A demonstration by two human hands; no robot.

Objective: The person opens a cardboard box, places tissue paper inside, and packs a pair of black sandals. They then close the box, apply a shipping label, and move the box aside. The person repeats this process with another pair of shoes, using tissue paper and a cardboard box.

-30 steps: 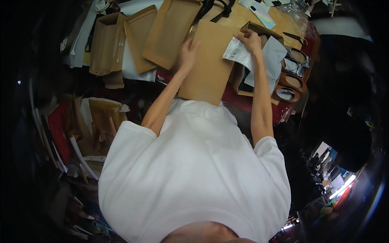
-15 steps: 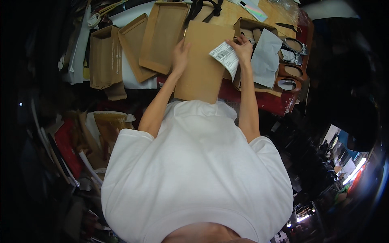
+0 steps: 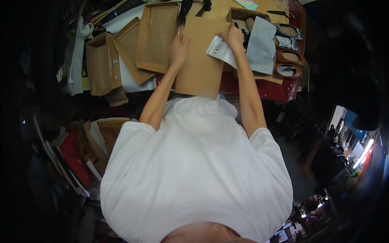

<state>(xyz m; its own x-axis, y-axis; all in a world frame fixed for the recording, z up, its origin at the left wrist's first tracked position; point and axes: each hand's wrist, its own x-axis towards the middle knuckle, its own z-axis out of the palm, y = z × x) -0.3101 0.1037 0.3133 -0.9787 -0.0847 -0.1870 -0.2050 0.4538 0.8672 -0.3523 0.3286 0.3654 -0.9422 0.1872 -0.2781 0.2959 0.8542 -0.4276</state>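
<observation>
A flat brown cardboard box [image 3: 198, 60] leans against my front, at the near edge of the table. At its left edge is my left hand [image 3: 179, 50], slightly blurred, thumb over the top face and fingers along the side. My right hand [image 3: 233, 38] is closed at the upper right of the box, holding the upper edge of a white printed label [image 3: 219, 47]. The label lies slanted over the box's right side, and its lower right end reaches past the box edge under my wrist. My right fingertips are partly hidden.
Open brown box parts [image 3: 158, 36] stand to the left. On the right are an open box [image 3: 239, 16], grey paper [image 3: 261, 46], brown shoes [image 3: 289, 58] and dark shiny shoes [image 3: 288, 30]. Black straps [image 3: 198, 6] lie at the back, near a phone-like iridescent object [image 3: 247, 4].
The label has turned flatter and shifted slightly left. My right hand has moved up and left with it. The whole view has shifted a little, and my left hand stays by the box edge.
</observation>
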